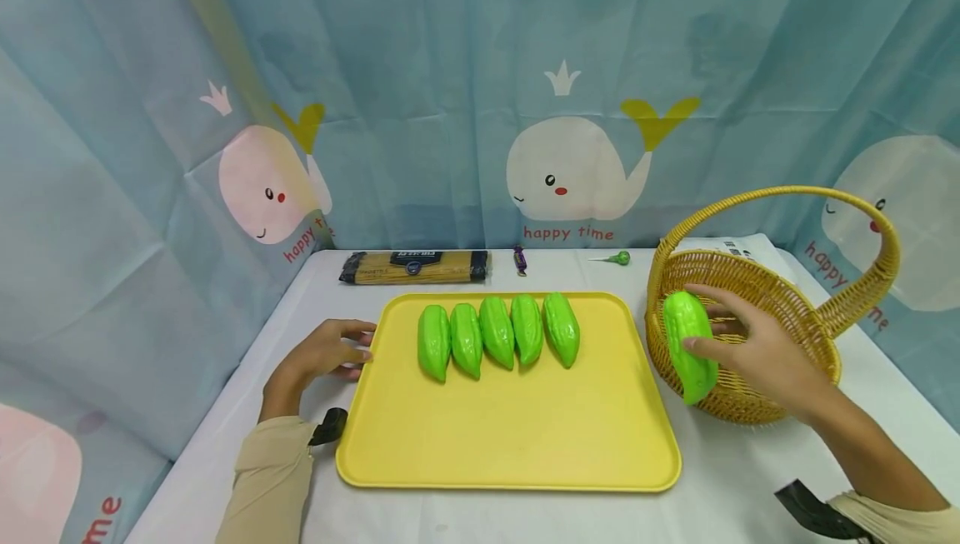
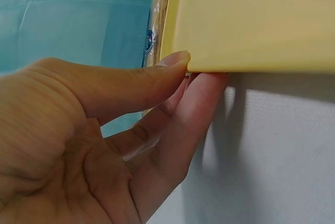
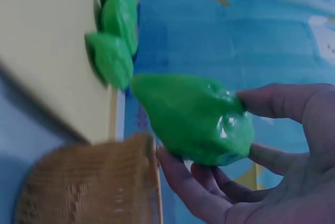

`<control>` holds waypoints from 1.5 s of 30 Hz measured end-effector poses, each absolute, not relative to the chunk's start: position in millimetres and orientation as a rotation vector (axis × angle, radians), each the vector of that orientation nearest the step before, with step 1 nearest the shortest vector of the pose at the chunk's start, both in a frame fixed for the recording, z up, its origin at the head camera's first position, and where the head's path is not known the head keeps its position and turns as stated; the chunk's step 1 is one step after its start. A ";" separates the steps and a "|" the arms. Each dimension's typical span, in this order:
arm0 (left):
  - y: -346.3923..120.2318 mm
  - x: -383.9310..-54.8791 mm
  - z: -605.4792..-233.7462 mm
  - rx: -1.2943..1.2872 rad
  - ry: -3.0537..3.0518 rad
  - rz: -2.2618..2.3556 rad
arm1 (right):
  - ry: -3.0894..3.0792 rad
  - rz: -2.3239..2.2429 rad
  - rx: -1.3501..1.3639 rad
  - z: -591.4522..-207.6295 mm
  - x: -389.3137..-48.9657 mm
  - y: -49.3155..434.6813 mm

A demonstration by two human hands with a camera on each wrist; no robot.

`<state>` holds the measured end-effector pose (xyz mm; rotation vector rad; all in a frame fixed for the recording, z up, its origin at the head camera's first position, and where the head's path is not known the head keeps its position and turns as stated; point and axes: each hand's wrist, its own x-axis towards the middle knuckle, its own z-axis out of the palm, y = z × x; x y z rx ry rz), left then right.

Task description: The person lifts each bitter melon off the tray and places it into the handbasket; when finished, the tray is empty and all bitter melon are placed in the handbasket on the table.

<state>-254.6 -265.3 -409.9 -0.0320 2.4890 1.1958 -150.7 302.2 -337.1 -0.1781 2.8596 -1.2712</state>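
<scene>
My right hand (image 1: 757, 352) holds a glossy green, ribbed toy fruit (image 1: 688, 348) with a pointed end, thumb on one side and fingers on the other. In the head view this fruit overlaps the near left part of the woven basket (image 1: 738, 406); the right wrist view has it above the rim. Several matching green toy fruits (image 1: 497, 332) lie in a row toward the back of the yellow tray (image 1: 510, 436). My left hand (image 1: 322, 352) pinches the tray's left edge, thumb on top and fingers beneath, as the left wrist view (image 2: 131, 109) shows.
Behind the tray lie a pack of spaghetti (image 1: 412, 267), a small purple-wrapped candy (image 1: 521, 261) and a green-handled pointed tool (image 1: 619, 258). The basket's tall arched handle (image 1: 780, 192) rises at the right. A whale-print curtain (image 1: 420, 111) hangs behind the white table (image 1: 465, 519).
</scene>
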 end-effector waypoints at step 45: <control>-263.1 -254.4 -412.0 -0.110 2.462 1.218 | 2.389 -1.386 0.047 -352.3 -276.2 391.7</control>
